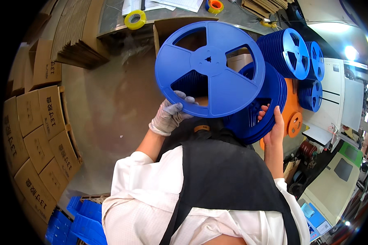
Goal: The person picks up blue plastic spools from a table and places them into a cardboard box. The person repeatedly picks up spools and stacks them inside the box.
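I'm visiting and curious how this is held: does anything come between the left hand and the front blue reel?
Only a pale glove, worn on the left hand, which grips the front blue reel by its lower-left rim. Nothing else visible stands between them.

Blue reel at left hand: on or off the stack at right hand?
Off, apparently: the left hand holds the blue reel by its rim, well off-centre from the stack.

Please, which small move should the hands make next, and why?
Perhaps lower the blue reel toward the cardboard box: the left hand holds it by its near rim, the box shows behind it, and the right hand grips the reel stack.
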A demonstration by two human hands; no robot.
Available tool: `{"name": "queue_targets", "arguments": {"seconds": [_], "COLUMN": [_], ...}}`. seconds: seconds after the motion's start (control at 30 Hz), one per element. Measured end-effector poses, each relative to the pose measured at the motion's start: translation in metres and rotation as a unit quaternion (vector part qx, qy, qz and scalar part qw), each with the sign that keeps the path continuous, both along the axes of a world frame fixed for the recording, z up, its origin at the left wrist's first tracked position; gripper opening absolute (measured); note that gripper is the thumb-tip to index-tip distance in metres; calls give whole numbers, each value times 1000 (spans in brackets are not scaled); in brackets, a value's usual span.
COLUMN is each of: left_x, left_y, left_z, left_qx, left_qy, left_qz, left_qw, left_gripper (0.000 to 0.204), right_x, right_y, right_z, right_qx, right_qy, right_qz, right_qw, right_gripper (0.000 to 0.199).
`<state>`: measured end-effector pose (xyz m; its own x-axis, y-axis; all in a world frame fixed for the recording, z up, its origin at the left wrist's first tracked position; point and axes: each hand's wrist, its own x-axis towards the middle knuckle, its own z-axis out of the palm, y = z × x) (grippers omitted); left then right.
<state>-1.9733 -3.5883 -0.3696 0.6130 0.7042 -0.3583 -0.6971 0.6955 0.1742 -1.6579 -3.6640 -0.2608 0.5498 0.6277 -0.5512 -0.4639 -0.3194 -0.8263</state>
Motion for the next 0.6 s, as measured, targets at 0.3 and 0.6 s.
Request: {"name": "queue_targets", "arguments": {"seconds": [0.3,0.6], "left_x": [-5,-13], "left_y": [-3,9], "left_z": [-6,-17], "left_qx": [5,79], "left_qy": [38,332], "left_qz": [25,-25], "left_qw": [999,940], "left_gripper": [30,34], "right_x": [-17,-9], "right_y": [-2,-11], "right_z": [-1,-6], "right_qx": [2,-2], "right_qy": [-45,-55], "right_qz": [40,33], "right_qw": [998,998], "right_gripper": [37,40]}}
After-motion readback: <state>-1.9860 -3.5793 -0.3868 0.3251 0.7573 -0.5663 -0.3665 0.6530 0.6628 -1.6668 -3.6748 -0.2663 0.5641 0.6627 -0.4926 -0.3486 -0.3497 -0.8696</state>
